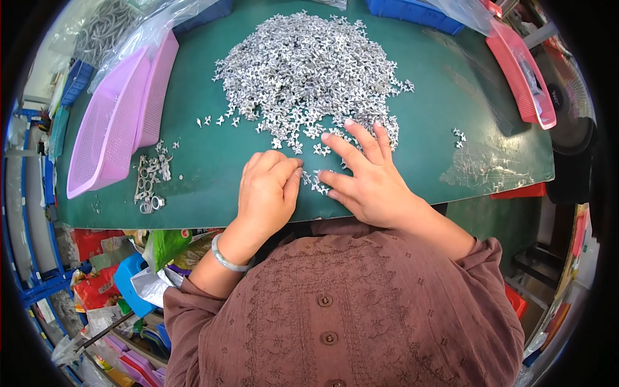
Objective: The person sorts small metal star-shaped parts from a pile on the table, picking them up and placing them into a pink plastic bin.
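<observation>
A large heap of small silvery metal pieces (309,64) lies on the green tabletop (200,151). My left hand (265,188) is closed near the table's front edge, thumb and forefinger pressed together; what they hold, if anything, is hidden. To its right, my right hand (374,184) is open with fingers spread, the longer fingertips reaching the heap's near edge. A few loose pieces (314,183) lie between the hands, by the right thumb and forefinger. A pale bracelet (227,256) circles my left wrist.
Pink-purple plastic baskets (106,132) stand at the left, with several metal rings and parts (152,173) beside them. A red basket (521,77) stands at the right edge, near a small cluster of pieces (458,137). Blue bins (416,15) line the back.
</observation>
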Demonstrator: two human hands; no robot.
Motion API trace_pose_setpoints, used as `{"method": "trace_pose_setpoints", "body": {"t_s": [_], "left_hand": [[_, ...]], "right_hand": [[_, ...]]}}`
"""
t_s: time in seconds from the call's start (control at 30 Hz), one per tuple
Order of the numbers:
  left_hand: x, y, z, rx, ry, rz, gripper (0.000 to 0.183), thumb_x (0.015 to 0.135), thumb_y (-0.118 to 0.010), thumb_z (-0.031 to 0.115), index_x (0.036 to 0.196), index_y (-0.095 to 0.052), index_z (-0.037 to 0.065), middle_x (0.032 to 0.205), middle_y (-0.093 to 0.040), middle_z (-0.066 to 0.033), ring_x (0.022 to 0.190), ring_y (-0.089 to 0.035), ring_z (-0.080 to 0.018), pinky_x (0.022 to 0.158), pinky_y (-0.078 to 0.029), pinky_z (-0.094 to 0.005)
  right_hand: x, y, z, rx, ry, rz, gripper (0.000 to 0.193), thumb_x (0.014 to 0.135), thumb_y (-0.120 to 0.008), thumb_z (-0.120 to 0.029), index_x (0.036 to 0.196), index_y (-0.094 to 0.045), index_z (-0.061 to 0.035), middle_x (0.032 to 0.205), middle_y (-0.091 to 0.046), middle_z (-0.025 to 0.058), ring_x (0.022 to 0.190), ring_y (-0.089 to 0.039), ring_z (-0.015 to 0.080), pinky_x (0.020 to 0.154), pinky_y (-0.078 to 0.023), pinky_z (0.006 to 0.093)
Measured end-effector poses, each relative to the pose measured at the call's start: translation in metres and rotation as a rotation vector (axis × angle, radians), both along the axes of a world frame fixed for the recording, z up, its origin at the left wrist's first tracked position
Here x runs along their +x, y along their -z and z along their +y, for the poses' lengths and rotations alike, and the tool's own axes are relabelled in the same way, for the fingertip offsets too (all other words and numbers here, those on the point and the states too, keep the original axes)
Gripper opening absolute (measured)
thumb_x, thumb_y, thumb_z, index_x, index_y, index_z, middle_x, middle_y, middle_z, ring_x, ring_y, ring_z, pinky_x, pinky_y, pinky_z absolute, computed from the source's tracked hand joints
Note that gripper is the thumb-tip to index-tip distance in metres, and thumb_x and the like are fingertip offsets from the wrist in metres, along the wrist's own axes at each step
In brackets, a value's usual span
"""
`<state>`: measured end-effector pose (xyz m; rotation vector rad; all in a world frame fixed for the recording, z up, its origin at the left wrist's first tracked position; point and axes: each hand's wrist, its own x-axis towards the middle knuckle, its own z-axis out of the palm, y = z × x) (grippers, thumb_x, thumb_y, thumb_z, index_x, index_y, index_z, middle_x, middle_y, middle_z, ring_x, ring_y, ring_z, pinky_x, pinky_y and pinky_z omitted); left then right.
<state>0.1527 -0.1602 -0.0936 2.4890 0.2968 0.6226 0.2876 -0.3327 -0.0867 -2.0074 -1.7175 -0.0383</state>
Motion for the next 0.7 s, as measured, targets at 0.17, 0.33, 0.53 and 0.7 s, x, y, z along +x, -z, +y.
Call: {"method": "trace_pose_setpoints", "body": {"t_s": [0.17, 0.33, 0.53, 0.7], "left_hand": [[-0.003, -0.001, -0.002, -0.089, 0.175, -0.005, 0.02, 0.083, -0.068, 0.0, 0.102, -0.072, 0.003, 0.083, -0.06, -0.0092, 0.077, -0.056, -0.028, 0.07, -0.047, -0.0373], [0.008, -0.001, -0.004, 0.093, 0.097, 0.005, 0.028, 0.08, -0.067, 0.001, 0.108, -0.071, 0.005, 0.093, -0.059, -0.0097, 0.087, -0.056, -0.029, 0.077, -0.046, -0.0396], [0.012, -0.003, -0.007, 0.176, 0.069, 0.037, 0.03, 0.077, -0.064, -0.002, 0.105, -0.071, 0.006, 0.098, -0.058, -0.0096, 0.094, -0.055, -0.0298, 0.084, -0.043, -0.0408], [0.009, -0.004, -0.006, 0.165, 0.076, 0.018, 0.028, 0.075, -0.063, -0.004, 0.1, -0.07, 0.006, 0.098, -0.058, -0.0098, 0.094, -0.055, -0.0302, 0.083, -0.043, -0.0407]], "right_hand": [[0.004, 0.0, -0.013, -0.021, 0.159, -0.047, 0.026, 0.08, -0.076, -0.022, 0.104, -0.072, -0.0133, 0.143, -0.046, 0.0116, 0.138, -0.032, 0.0404, 0.109, -0.02, 0.0699], [0.005, -0.002, -0.017, -0.005, 0.067, -0.006, 0.026, 0.081, -0.075, -0.022, 0.105, -0.071, -0.012, 0.143, -0.046, 0.012, 0.138, -0.032, 0.0408, 0.109, -0.02, 0.0698], [0.006, -0.002, -0.002, -0.026, 0.118, -0.036, 0.03, 0.081, -0.075, -0.023, 0.108, -0.07, -0.0113, 0.143, -0.045, 0.0133, 0.139, -0.031, 0.0414, 0.11, -0.021, 0.0693], [0.005, 0.0, 0.002, -0.05, 0.108, -0.07, 0.032, 0.081, -0.075, -0.025, 0.11, -0.07, -0.0108, 0.144, -0.044, 0.0136, 0.14, -0.029, 0.0411, 0.11, -0.02, 0.0697]]}}
